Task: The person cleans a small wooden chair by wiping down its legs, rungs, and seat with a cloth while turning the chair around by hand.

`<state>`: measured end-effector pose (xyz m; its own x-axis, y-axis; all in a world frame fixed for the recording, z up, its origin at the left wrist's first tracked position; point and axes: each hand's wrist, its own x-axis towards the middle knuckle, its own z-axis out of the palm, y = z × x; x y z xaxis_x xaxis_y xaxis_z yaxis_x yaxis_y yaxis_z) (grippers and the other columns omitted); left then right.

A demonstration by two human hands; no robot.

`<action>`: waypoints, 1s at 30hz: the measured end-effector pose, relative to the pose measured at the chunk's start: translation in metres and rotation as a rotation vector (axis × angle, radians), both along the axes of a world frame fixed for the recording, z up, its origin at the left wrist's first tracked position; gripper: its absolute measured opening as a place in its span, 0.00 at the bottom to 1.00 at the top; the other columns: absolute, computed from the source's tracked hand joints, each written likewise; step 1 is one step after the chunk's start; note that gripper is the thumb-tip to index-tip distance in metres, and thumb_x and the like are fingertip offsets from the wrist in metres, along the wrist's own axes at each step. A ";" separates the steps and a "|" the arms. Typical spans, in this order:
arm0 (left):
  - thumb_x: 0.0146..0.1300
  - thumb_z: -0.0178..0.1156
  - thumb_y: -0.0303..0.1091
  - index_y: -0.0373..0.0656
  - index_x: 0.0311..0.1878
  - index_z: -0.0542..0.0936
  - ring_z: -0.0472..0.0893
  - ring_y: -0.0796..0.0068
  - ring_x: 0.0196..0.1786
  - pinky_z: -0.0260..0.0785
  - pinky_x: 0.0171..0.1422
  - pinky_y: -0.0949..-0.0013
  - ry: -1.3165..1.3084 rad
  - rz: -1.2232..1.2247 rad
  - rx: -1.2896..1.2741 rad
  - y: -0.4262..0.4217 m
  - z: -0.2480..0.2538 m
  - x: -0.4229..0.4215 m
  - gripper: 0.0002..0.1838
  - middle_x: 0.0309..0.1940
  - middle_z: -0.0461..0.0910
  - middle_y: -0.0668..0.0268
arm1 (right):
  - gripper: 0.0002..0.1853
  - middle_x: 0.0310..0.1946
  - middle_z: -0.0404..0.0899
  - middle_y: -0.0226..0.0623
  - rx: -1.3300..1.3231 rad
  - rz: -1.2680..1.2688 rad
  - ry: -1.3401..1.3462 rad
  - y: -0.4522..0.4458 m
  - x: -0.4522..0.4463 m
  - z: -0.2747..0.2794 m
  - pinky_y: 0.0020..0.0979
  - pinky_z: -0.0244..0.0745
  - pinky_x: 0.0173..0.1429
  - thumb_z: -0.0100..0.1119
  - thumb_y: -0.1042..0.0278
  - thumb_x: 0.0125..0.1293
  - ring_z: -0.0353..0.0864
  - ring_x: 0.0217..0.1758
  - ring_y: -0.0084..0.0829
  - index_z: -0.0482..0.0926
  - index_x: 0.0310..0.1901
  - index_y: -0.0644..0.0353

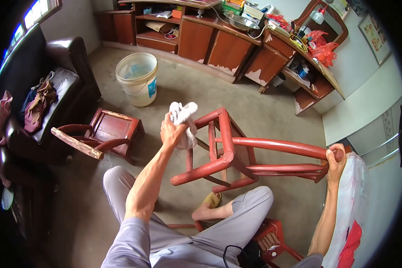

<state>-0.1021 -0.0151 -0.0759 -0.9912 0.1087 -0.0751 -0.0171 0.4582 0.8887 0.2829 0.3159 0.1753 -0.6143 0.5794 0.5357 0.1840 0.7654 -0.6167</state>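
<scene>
A red wooden chair is tipped on its side in front of me, its legs toward the left and its backrest toward the right. My right hand is wrapped round the top end of the backrest. In my left hand is a bunched whitish cloth, close to the end of a chair leg; whether the cloth touches the wood I cannot tell. The fingers of my left hand are partly hidden behind the cloth.
A white plastic bucket with water stands on the floor beyond my left hand. Left of me are a small red chair with worn paint and a dark sofa with clothes on it. Red cabinets line the far wall.
</scene>
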 end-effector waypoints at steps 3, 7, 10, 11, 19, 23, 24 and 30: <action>0.43 0.77 0.47 0.45 0.72 0.72 0.81 0.45 0.63 0.75 0.67 0.50 0.018 0.037 0.088 0.021 0.006 -0.008 0.48 0.59 0.81 0.45 | 0.06 0.33 0.69 0.26 0.018 0.008 -0.020 -0.004 0.001 0.000 0.25 0.67 0.41 0.61 0.71 0.64 0.69 0.35 0.20 0.74 0.38 0.60; 0.45 0.77 0.43 0.46 0.75 0.68 0.78 0.42 0.65 0.73 0.70 0.49 0.092 0.090 0.071 0.060 -0.032 0.009 0.50 0.64 0.75 0.45 | 0.06 0.34 0.70 0.27 -0.086 -0.011 -0.030 -0.016 -0.001 0.003 0.25 0.68 0.43 0.62 0.71 0.64 0.70 0.36 0.20 0.74 0.38 0.60; 0.45 0.77 0.37 0.39 0.75 0.65 0.73 0.47 0.72 0.66 0.77 0.54 -0.052 0.264 0.399 0.089 -0.059 0.027 0.51 0.67 0.74 0.45 | 0.07 0.35 0.71 0.28 -0.070 -0.027 -0.046 -0.011 0.007 -0.004 0.26 0.69 0.44 0.63 0.70 0.64 0.71 0.37 0.21 0.75 0.39 0.60; 0.46 0.77 0.37 0.37 0.75 0.65 0.73 0.50 0.72 0.65 0.78 0.55 -0.026 0.267 0.533 0.095 -0.064 0.025 0.51 0.67 0.73 0.46 | 0.07 0.35 0.71 0.27 -0.058 -0.039 -0.045 -0.009 0.010 -0.005 0.26 0.69 0.44 0.63 0.70 0.64 0.71 0.38 0.21 0.75 0.39 0.60; 0.50 0.79 0.34 0.37 0.70 0.70 0.80 0.65 0.61 0.71 0.69 0.64 0.387 -0.060 0.848 0.091 0.122 -0.022 0.44 0.59 0.81 0.57 | 0.06 0.33 0.70 0.26 -0.109 -0.106 -0.013 -0.009 0.021 -0.010 0.26 0.66 0.41 0.62 0.69 0.69 0.69 0.35 0.20 0.74 0.39 0.59; 0.51 0.81 0.33 0.40 0.72 0.67 0.82 0.64 0.59 0.76 0.66 0.61 0.437 -0.443 0.907 0.102 0.174 0.016 0.46 0.58 0.81 0.57 | 0.07 0.31 0.70 0.25 -0.122 -0.114 0.003 -0.013 0.007 -0.006 0.25 0.66 0.39 0.63 0.68 0.70 0.68 0.33 0.19 0.74 0.39 0.58; 0.51 0.81 0.33 0.40 0.70 0.69 0.82 0.62 0.60 0.76 0.66 0.59 0.351 -0.559 0.971 0.100 0.188 0.055 0.44 0.59 0.80 0.56 | 0.08 0.31 0.70 0.25 -0.113 -0.131 -0.007 -0.017 -0.001 -0.001 0.24 0.65 0.37 0.64 0.67 0.71 0.67 0.32 0.18 0.74 0.39 0.58; 0.49 0.69 0.23 0.52 0.66 0.75 0.78 0.39 0.62 0.78 0.62 0.48 0.664 -0.682 0.400 0.114 0.162 0.156 0.36 0.65 0.72 0.44 | 0.11 0.31 0.70 0.23 -0.058 -0.112 -0.036 -0.022 -0.031 0.013 0.22 0.64 0.31 0.65 0.62 0.73 0.66 0.30 0.14 0.73 0.40 0.56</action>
<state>0.0539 0.0986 0.0857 -0.5381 0.5597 0.6303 0.6855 -0.1446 0.7136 0.2518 0.2942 0.1879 -0.5622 0.6748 0.4781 0.2893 0.7021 -0.6507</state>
